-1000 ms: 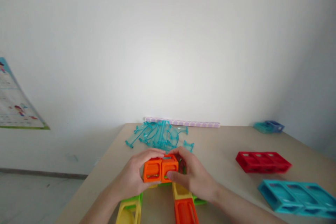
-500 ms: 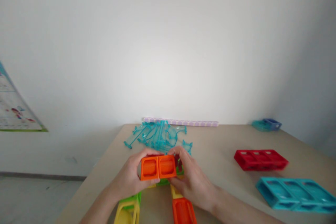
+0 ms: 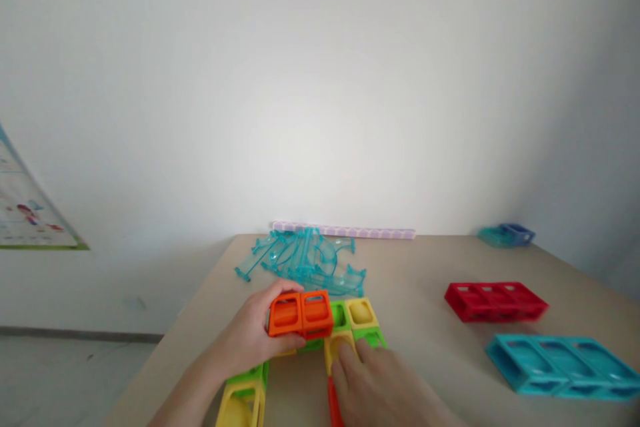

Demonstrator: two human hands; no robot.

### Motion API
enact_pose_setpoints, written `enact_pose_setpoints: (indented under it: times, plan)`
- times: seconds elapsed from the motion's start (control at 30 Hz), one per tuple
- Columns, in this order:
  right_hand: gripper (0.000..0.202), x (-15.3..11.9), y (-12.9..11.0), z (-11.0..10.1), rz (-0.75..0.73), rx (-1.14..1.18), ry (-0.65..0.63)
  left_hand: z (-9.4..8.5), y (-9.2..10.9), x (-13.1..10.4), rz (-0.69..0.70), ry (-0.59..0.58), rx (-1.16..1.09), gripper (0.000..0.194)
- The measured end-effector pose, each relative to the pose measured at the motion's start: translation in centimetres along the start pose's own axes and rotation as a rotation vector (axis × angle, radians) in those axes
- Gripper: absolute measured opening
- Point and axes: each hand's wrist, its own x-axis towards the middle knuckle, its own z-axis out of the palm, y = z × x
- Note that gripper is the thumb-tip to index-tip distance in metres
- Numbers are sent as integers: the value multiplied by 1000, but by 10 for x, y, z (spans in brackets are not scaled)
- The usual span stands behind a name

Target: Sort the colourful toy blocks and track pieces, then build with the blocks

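My left hand (image 3: 255,333) holds a pair of joined orange block frames (image 3: 301,315) above the table, thumb below and fingers over the top. Under and around it lies an assembly of yellow and green hollow blocks; a green block (image 3: 339,313) and a yellow block (image 3: 361,312) show on the right side. On the left side is another yellow block (image 3: 239,407). My right hand (image 3: 383,380) is over the right side, fingers bent down onto the blocks and slightly blurred. It covers most of an orange-red block (image 3: 335,407); its grip is hidden.
Translucent teal connector pieces (image 3: 305,260) are heaped at the back, before a purple patterned strip (image 3: 370,233) along the wall. To the right lie a red triple block (image 3: 495,301) and a teal triple block (image 3: 565,367). A blue container (image 3: 520,235) stands at the far right corner.
My right hand has let go of the orange pair and moved down toward me onto the lower right blocks. My left hand still holds the pair, now tilted slightly.
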Motion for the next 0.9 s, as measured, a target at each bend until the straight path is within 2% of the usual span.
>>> enact_pose_setpoints:
  times: [0.1, 0.2, 0.33, 0.47, 0.57, 0.6, 0.7, 0.9]
  plan:
    - [8, 6, -1, -3, -66, 1, -72, 0, 2, 0, 9, -15, -11, 51]
    - [10, 8, 5, -19, -134, 53, -148, 0, 4, 0, 23, -13, -16, 51]
    - [11, 4, 22, -40, -33, 240, -208, 0, 5, 0, 21, -35, -9, 46]
    - [12, 3, 57, -35, 14, 681, -138, -1, 4, -2, 46, -21, 25, 41]
    - [22, 10, 86, -16, 120, 1152, -341, -1, 3, -3, 60, -16, 48, 41]
    - [24, 14, 94, -9, 155, 1269, -361, -1, 3, -3, 63, -15, 54, 40]
    - [25, 24, 101, 8, 254, 1416, -185, -2, 5, -2, 68, -10, 77, 40]
    - [20, 33, 73, 30, 290, 1512, 139, -3, 2, -1, 74, 26, 61, 41]
